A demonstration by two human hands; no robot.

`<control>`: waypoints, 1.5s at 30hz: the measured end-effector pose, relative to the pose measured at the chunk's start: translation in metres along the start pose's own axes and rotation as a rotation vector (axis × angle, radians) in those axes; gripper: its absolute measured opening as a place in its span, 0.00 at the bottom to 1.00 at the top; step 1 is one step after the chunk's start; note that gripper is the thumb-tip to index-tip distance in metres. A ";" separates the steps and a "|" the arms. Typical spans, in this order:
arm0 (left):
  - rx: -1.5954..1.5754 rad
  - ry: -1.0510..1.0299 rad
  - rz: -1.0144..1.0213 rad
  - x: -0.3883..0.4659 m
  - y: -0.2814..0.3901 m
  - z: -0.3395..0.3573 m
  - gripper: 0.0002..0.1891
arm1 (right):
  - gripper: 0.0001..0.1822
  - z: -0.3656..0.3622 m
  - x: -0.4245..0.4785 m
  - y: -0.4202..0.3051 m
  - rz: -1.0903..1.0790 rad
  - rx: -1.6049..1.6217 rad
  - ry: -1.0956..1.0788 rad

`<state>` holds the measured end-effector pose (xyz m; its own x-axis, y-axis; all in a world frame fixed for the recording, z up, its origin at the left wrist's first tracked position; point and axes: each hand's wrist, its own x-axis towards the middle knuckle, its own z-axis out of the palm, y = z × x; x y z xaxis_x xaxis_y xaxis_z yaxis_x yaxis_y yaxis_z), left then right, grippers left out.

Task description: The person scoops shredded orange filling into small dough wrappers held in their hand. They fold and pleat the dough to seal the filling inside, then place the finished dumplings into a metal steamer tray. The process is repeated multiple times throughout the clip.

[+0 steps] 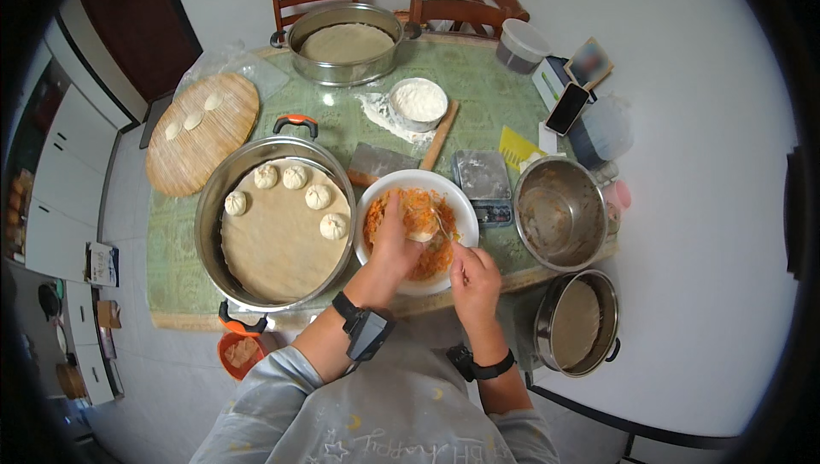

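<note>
Before me a white bowl (474, 227) holds an orange, shredded filling (438, 265). Over its left part, my left hand (394, 243) cups a pale dough wrapper (419, 236), partly hidden by the fingers. My right hand (473, 272) grips the handle of a metal spoon (441, 222) at the bowl's right rim; the spoon's head is among the filling above the wrapper. To the left stands a large steel steamer (205, 252) with orange-and-black handles. Inside, several pleated buns (318, 197) sit along the upper and right edge of its beige liner (282, 252).
Behind the bowl lie a dough scraper (383, 159), a wooden rolling pin (441, 135) and a flour bowl (418, 104). A kitchen scale (482, 175) and stained steel bowl (560, 207) stand right. A round woven mat (211, 137) holds dough pieces; another steamer (346, 73) stands at the back.
</note>
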<state>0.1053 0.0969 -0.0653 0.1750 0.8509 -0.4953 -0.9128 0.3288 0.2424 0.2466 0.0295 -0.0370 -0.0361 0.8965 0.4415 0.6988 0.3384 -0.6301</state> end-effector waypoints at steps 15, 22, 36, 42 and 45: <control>-0.030 0.070 0.049 -0.008 0.007 0.016 0.23 | 0.12 -0.014 0.007 -0.022 0.118 0.110 -0.016; 0.019 -0.014 0.039 -0.005 0.006 0.010 0.26 | 0.09 -0.008 -0.004 0.003 0.373 0.497 -0.126; -0.020 -0.098 0.028 -0.011 0.017 0.004 0.27 | 0.08 -0.029 -0.014 0.029 0.339 0.047 -0.171; -0.092 -0.146 -0.025 -0.022 0.020 0.011 0.25 | 0.10 -0.008 -0.019 0.030 0.287 -0.321 -0.365; -0.117 -0.143 -0.049 -0.025 0.022 0.011 0.25 | 0.10 -0.010 -0.014 0.026 0.082 -0.378 -0.226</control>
<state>0.0846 0.0875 -0.0387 0.2630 0.8874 -0.3785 -0.9371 0.3284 0.1187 0.2726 0.0228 -0.0534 -0.0949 0.9703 0.2227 0.9164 0.1725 -0.3611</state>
